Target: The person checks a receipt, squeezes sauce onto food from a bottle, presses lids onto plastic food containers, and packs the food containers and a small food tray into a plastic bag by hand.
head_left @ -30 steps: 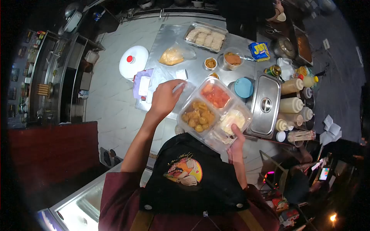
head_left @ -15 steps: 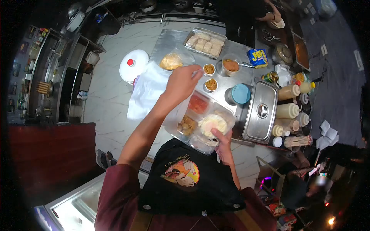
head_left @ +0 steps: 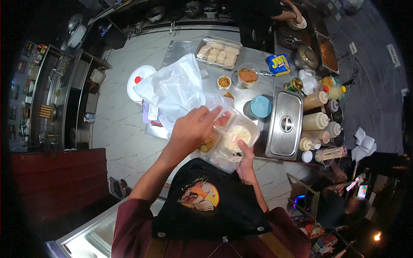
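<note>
My right hand (head_left: pixel 247 161) grips a clear compartment food container (head_left: pixel 232 161) at its right side, the thumb over a fried egg (head_left: pixel 237 136). Red pieces (head_left: pixel 223 119) and brown pieces (head_left: pixel 208 143) show in other compartments, partly covered by my left hand (head_left: pixel 195 129). That hand is closed, its fingers pinching the edge of a thin white plastic bag (head_left: pixel 174 88) at the container's upper left. The bag spreads out beyond the hand, over the table's left part.
On the metal table (head_left: pixel 176 48) are a tray of pale pieces (head_left: pixel 218 52), small cups, a blue-lidded tub (head_left: pixel 260 106) and a lidded steel pan (head_left: pixel 285 124). Squeeze bottles (head_left: pixel 315 121) stand right. A co-worker's arm (head_left: pixel 287 15) reaches into a bowl; another person (head_left: pixel 337 208) is lower right.
The white bag has been lifted and spread up over the table's left side. My left hand moved from above the container down to its left part. The container shifted left and down.
</note>
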A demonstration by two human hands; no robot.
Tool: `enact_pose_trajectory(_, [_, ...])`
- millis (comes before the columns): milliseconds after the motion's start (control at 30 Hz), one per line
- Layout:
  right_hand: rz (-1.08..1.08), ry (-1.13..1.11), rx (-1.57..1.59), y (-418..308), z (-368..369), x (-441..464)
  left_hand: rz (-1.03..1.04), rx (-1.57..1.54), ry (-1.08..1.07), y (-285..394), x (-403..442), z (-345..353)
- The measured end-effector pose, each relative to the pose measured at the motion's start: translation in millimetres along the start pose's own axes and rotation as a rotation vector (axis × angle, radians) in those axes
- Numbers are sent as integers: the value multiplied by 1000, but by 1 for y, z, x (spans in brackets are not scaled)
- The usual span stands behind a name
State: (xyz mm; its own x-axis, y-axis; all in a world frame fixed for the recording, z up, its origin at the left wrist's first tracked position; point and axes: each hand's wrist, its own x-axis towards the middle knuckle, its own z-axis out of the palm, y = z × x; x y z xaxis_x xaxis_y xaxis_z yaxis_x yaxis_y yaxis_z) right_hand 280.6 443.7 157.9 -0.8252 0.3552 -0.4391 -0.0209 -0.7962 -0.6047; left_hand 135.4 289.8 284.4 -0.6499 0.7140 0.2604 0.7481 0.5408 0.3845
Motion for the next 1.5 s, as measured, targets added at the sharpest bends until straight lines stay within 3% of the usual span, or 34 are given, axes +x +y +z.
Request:
enact_pose_trajectory(67, [34,21,129,8,-10,8,-80,-77,55,-4,-15,-3])
enact_pose_trajectory(200, [6,59,85,8,-19,22,-310,-209,36,-7,-49,-3])
enact_pose_trajectory(333, [-1,49,175,10,-10,29,-169,-256,16,-5,-75,28])
enact_pose_trajectory(433, [-19,25,55,15,-3,27,-359,-219,-16,29,-44,41])
enact_pose_trajectory(533, [28,10,-39,29,-22,29,-298,-263,98,18,0,58])
enact_pose_trajectory(633, [86,-29,-20,36,-43,32,22,-42,-3,1,18,50])
enact_pose_trajectory(667, [86,-33,-48,34,-48,32,28,-3,21,-7,22,45])
enact_pose_trajectory(767, [95,-47,-117,24,-47,27,-306,-6,-41,-54,29,67])
enact_pose_trajectory(867, [109,-129,-199,13,-48,29,-328,-440,-765,-101,56,86])
enact_pose_trajectory(967, [135,-154,-252,24,-61,41,-36,-623,-653,-93,67,129])
enact_pose_trajectory(1100, [95,-75,-275,41,-59,44,28,-816,-720,-28,83,154])
enact_pose_trajectory(1200, [106,-48,-229,51,-65,47,86,-450,-597,11,61,113])
enact_pose_trajectory(1267, [101,-16,-173,53,-60,45,108,-380,-73,3,30,87])
enact_pose_trajectory(1367, [87,-5,-116,50,-61,41,-298,-143,345,-59,-20,62])
enact_pose_trajectory(1400, [77,-7,-97,55,-66,42,-363,-87,393,-74,-33,51])
enact_pose_trajectory(1433, [95,21,-46,59,-70,43,-604,-309,348,-100,-57,73])
enact_pose_trajectory(1467, [111,41,2,62,-73,44,-855,-903,144,-117,-74,80])
enact_pose_trajectory(1500, [132,59,47,64,-74,46,-937,-1029,41,-131,-86,98])
